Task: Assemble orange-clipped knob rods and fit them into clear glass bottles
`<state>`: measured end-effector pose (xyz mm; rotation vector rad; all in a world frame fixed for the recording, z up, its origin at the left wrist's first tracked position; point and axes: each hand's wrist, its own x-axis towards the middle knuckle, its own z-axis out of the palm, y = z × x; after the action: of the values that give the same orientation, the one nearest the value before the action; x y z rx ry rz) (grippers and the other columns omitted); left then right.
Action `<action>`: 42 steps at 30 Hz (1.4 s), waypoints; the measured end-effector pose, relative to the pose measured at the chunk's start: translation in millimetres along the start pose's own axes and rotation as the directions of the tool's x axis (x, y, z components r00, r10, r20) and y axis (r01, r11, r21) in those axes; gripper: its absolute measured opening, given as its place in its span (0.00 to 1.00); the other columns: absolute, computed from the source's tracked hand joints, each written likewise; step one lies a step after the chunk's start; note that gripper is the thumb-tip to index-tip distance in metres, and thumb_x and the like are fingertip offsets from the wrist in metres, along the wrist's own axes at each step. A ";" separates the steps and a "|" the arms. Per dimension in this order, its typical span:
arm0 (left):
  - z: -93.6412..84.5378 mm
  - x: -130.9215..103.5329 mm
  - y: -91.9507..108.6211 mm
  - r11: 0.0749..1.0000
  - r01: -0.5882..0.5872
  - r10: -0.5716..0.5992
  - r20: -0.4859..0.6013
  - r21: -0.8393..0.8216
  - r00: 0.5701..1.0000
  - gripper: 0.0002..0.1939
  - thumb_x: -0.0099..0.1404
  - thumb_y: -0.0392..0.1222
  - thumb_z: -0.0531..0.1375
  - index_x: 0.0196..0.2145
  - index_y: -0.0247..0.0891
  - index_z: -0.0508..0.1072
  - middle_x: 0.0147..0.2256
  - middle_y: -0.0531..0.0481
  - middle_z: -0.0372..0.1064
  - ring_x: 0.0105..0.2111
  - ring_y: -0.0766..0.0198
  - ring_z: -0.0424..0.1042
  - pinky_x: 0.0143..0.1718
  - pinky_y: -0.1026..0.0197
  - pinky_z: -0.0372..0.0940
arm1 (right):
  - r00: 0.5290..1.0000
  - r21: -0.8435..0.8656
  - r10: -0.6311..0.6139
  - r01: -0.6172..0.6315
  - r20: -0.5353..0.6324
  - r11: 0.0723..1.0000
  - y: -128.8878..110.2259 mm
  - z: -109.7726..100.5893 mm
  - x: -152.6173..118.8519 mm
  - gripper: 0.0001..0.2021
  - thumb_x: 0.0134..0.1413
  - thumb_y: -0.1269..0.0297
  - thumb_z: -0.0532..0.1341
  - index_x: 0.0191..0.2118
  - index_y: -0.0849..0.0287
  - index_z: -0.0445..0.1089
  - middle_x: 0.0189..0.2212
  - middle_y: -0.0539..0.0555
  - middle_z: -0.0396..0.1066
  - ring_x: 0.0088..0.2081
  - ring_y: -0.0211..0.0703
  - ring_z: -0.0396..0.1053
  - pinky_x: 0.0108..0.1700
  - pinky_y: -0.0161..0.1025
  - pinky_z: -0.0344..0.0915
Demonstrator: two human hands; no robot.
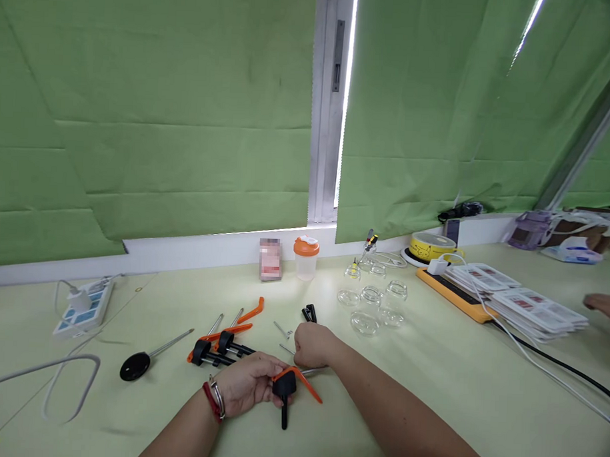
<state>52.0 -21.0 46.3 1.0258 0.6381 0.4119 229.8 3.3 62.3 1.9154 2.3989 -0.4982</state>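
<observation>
Green blinds [163, 117] are hanging; bright light [346, 90] is showing beside a grey window frame [324, 136]; a pale tabletop [459, 387] is stretching below.

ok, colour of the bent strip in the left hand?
The bent strip is orange; see head view.

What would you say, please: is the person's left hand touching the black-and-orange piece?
Touching: the head view shows the left hand holding the black-and-orange piece, with no gap between them.

left hand [249, 385] curled in grip; right hand [315, 344] balled, back upward, fingertips hidden, nearer far edge of counter [454, 380]; both forearms [393, 418] bare, slanting inward.
</observation>
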 end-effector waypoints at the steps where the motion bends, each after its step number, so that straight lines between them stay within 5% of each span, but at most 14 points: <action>1: 0.4 -0.2 0.1 1.000 0.002 -0.002 -0.005 -0.003 1.000 0.14 0.55 0.34 0.55 0.35 0.24 0.77 0.29 0.37 0.75 0.28 0.59 0.74 0.28 0.64 0.65 | 1.000 -0.005 -0.003 0.003 0.015 1.000 0.7 -1.2 -1.6 0.11 0.35 0.67 0.61 0.30 0.62 0.74 0.29 0.59 0.75 0.32 0.50 0.73 0.27 0.35 0.63; 11: 2.2 -1.1 0.2 1.000 0.003 -0.004 -0.026 -0.013 1.000 0.14 0.55 0.35 0.57 0.37 0.25 0.77 0.28 0.37 0.75 0.27 0.60 0.73 0.29 0.63 0.64 | 0.999 0.047 0.011 -0.013 0.044 0.999 4.9 -7.7 -6.7 0.12 0.31 0.69 0.60 0.28 0.64 0.75 0.29 0.61 0.75 0.31 0.50 0.72 0.26 0.35 0.61; 20: 4.8 -1.7 1.9 1.000 -0.017 0.017 0.007 -0.018 1.000 0.12 0.58 0.38 0.60 0.36 0.26 0.77 0.31 0.37 0.75 0.28 0.61 0.72 0.32 0.62 0.64 | 0.996 0.379 -0.052 0.078 -0.078 0.922 23.7 -9.6 -12.3 0.09 0.34 0.70 0.59 0.28 0.60 0.72 0.26 0.52 0.72 0.24 0.37 0.65 0.21 0.30 0.55; 29: -0.2 0.3 -4.2 0.998 -0.041 0.043 0.041 -0.050 0.998 0.15 0.61 0.42 0.61 0.40 0.27 0.76 0.34 0.38 0.73 0.32 0.61 0.72 0.37 0.61 0.63 | 0.983 0.757 -0.093 0.181 -0.157 0.628 39.0 -2.9 -4.4 0.06 0.38 0.69 0.58 0.27 0.62 0.70 0.17 0.45 0.62 0.19 0.31 0.57 0.21 0.29 0.56; 35: -0.6 1.0 -5.0 0.998 -0.038 0.040 0.042 -0.050 0.998 0.17 0.59 0.44 0.63 0.41 0.27 0.77 0.34 0.38 0.73 0.31 0.63 0.71 0.38 0.61 0.63 | 0.965 0.930 -0.118 0.256 -0.233 0.264 35.7 1.0 -0.9 0.11 0.38 0.61 0.65 0.27 0.64 0.73 0.18 0.46 0.64 0.19 0.31 0.58 0.23 0.32 0.58; 42: 2.7 0.4 -2.1 0.997 -0.049 0.051 0.043 -0.052 0.998 0.19 0.58 0.45 0.64 0.42 0.28 0.76 0.35 0.37 0.74 0.34 0.60 0.72 0.39 0.59 0.63 | 0.955 0.934 -0.113 0.293 -0.274 0.205 34.9 8.7 4.7 0.15 0.44 0.55 0.63 0.28 0.64 0.72 0.19 0.49 0.68 0.20 0.32 0.62 0.23 0.31 0.60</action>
<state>54.1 -23.5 45.4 1.0009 0.5607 0.4460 260.5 12.0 45.1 1.7965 2.6281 -2.5246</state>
